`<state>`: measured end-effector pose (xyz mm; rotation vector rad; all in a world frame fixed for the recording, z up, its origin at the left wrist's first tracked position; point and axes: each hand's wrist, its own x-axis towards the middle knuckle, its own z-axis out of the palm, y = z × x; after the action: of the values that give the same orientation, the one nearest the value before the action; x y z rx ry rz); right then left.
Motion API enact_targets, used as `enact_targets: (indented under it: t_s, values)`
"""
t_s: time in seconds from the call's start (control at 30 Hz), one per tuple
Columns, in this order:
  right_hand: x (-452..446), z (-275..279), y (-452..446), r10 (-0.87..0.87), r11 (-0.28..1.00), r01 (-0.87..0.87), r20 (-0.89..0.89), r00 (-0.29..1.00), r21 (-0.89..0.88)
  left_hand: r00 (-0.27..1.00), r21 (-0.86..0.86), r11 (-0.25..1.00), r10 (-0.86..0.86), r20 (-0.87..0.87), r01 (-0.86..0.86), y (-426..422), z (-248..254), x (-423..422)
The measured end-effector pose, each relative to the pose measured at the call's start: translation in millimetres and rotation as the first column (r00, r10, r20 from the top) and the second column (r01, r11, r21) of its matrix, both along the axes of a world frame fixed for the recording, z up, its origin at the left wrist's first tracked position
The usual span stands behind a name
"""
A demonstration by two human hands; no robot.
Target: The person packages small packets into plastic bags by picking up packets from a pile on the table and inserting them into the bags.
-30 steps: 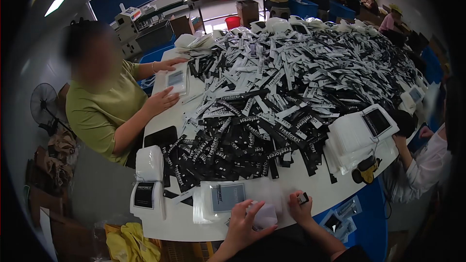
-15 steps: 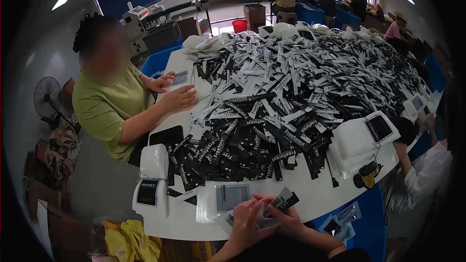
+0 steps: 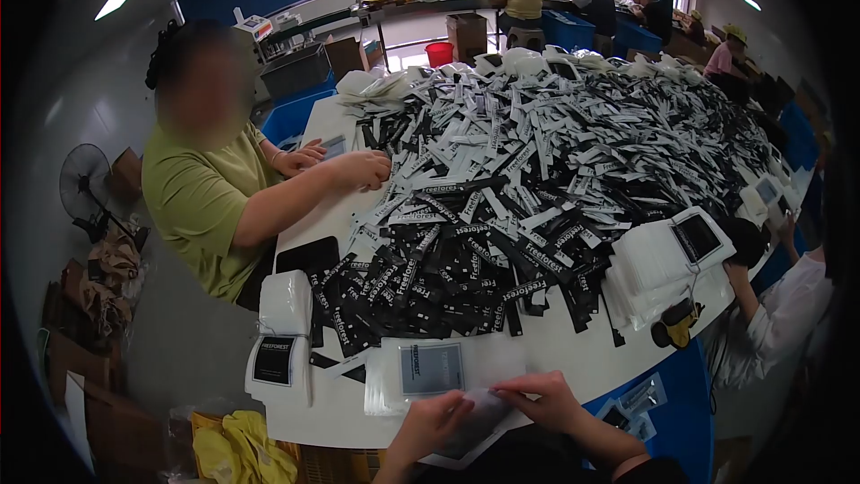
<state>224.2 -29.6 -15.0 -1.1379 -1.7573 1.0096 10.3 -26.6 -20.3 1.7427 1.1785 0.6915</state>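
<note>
At the table's near edge, my left hand (image 3: 437,423) pinches one side of a translucent plastic bag (image 3: 479,426). My right hand (image 3: 544,401) grips the bag's upper right edge between thumb and fingers. Something greyish shows through the film, but I cannot make out what. Just beyond my hands lies a stack of clear pouches (image 3: 432,367) with a grey printed panel. Behind it spreads a big heap of black and white Freeforest stick sachets (image 3: 448,282).
Bundled white pouches stand at left (image 3: 285,305) and right (image 3: 667,255). A yellow-and-black tool (image 3: 678,324) sits at the right edge. Below is a blue bin (image 3: 676,417) with filled pouches. A co-worker in green (image 3: 210,188) reaches to the heap; another person's sleeve (image 3: 788,314) is at right.
The black sachets that were in my right hand no longer show there; both hands now hold the bag's edges. The co-worker's nearer hand has moved right onto the heap's edge.
</note>
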Motion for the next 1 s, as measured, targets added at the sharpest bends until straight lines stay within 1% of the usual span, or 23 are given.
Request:
enact_targets:
  t_s: [0.03, 0.07, 0.1, 0.13, 0.2, 0.23, 0.27, 0.3, 0.33, 0.4, 0.43, 0.47, 0.5, 0.53, 0.57, 0.6, 0.63, 0.67, 0.73, 0.77, 0.9, 0.97, 1.0]
  values:
    - [5, -1, 4, 0.002, 1.0, -0.002, 0.0, 1.0, 0.002, 0.999, 0.03, 0.998, -0.049, -0.01, 0.049, 0, 2, 0]
    - [15, -1, 9, 0.173, 0.962, -0.157, 0.053, 0.983, -0.222, 0.995, 0.057, 0.994, -0.096, -0.018, 0.097, -1, 2, 1]
    - [23, -2, 12, 0.346, 0.85, -0.283, 0.066, 0.936, -0.444, 0.996, 0.054, 0.994, -0.092, -0.014, 0.092, -2, 0, 3]
    - [27, -10, 16, 0.351, 0.847, -0.286, 0.068, 0.934, -0.448, 0.989, 0.041, 0.989, -0.145, -0.002, 0.145, -3, -1, 4]
    - [31, -31, 22, 0.532, 0.614, -0.463, -0.099, 0.841, -0.639, 0.98, 0.026, 0.98, -0.199, 0.01, 0.198, -5, -4, 9]
    - [24, -37, 19, 0.53, 0.613, -0.463, -0.101, 0.842, -0.64, 0.973, 0.118, 0.967, -0.23, 0.005, 0.228, -5, -5, 14]
    - [13, -44, 14, 0.526, 0.728, -0.501, -0.088, 0.846, -0.467, 0.965, 0.207, 0.944, -0.263, -0.003, 0.258, -6, -6, 18]
    - [5, -47, 10, 0.516, 0.812, -0.516, -0.077, 0.853, -0.273, 0.963, 0.201, 0.943, -0.271, -0.005, 0.266, -6, -7, 19]
    - [5, -45, 10, 0.509, 0.815, -0.51, -0.082, 0.857, -0.276, 0.959, 0.18, 0.943, -0.281, -0.019, 0.28, -6, -9, 19]
    - [9, -35, 16, 0.585, 0.685, -0.555, -0.097, 0.805, -0.473, 0.956, 0.157, 0.943, -0.292, -0.029, 0.293, -5, -9, 20]
    - [14, -37, 18, 0.584, 0.684, -0.554, -0.099, 0.806, -0.475, 0.961, 0.087, 0.958, -0.272, -0.043, 0.275, -2, -6, 17]
    - [22, -40, 18, 0.465, 0.611, -0.538, -0.286, 0.838, -0.58, 0.965, 0.016, 0.967, -0.254, -0.06, 0.255, 1, -2, 13]
    - [26, -43, 18, 0.305, 0.517, -0.537, -0.443, 0.843, -0.666, 0.964, 0.012, 0.966, -0.258, -0.061, 0.259, 2, 3, 12]
    - [26, -41, 17, 0.299, 0.519, -0.534, -0.444, 0.845, -0.667, 0.996, -0.014, 0.996, -0.085, -0.03, 0.085, 3, 10, 11]
    - [25, -38, 15, 0.184, 0.631, -0.517, -0.536, 0.824, -0.578, 0.996, -0.047, 0.995, 0.089, -0.004, -0.089, 3, 13, 12]
    - [23, -34, 10, 0.075, 0.734, -0.469, -0.627, 0.775, -0.492, 0.997, -0.053, 0.995, 0.079, -0.004, -0.079, 4, 10, 15]
    - [16, -22, 6, 0.15, 0.832, -0.355, -0.444, 0.883, -0.426, 0.993, -0.036, 0.997, 0.066, 0.096, -0.063, 5, 5, 18]
    - [14, -23, 6, 0.136, 0.833, -0.344, -0.443, 0.886, -0.433, 0.98, -0.019, 0.999, 0.05, 0.194, -0.047, 5, 2, 21]
    - [13, -24, 6, 0.206, 0.922, -0.254, -0.187, 0.961, -0.292, 0.986, 0.017, 0.999, 0.046, 0.162, -0.049, 5, 3, 26]
    - [14, -21, 8, 0.198, 0.924, -0.247, -0.185, 0.963, -0.293, 0.99, 0.062, 0.996, 0.055, 0.129, -0.064, 5, 4, 28]
    - [18, -17, 13, 0.22, 0.924, -0.251, -0.137, 0.966, -0.288, 0.996, 0.051, 0.997, 0.051, 0.078, -0.055, 9, 3, 32]
    - [19, -23, 14, 0.217, 0.921, -0.246, -0.124, 0.968, -0.303, 0.973, -0.041, 0.995, 0.096, 0.211, -0.089, 14, -3, 35]
    - [18, -28, 16, 0.08, 0.898, -0.181, -0.255, 0.964, -0.4, 0.973, -0.052, 0.995, 0.097, 0.21, -0.088, 15, -6, 32]
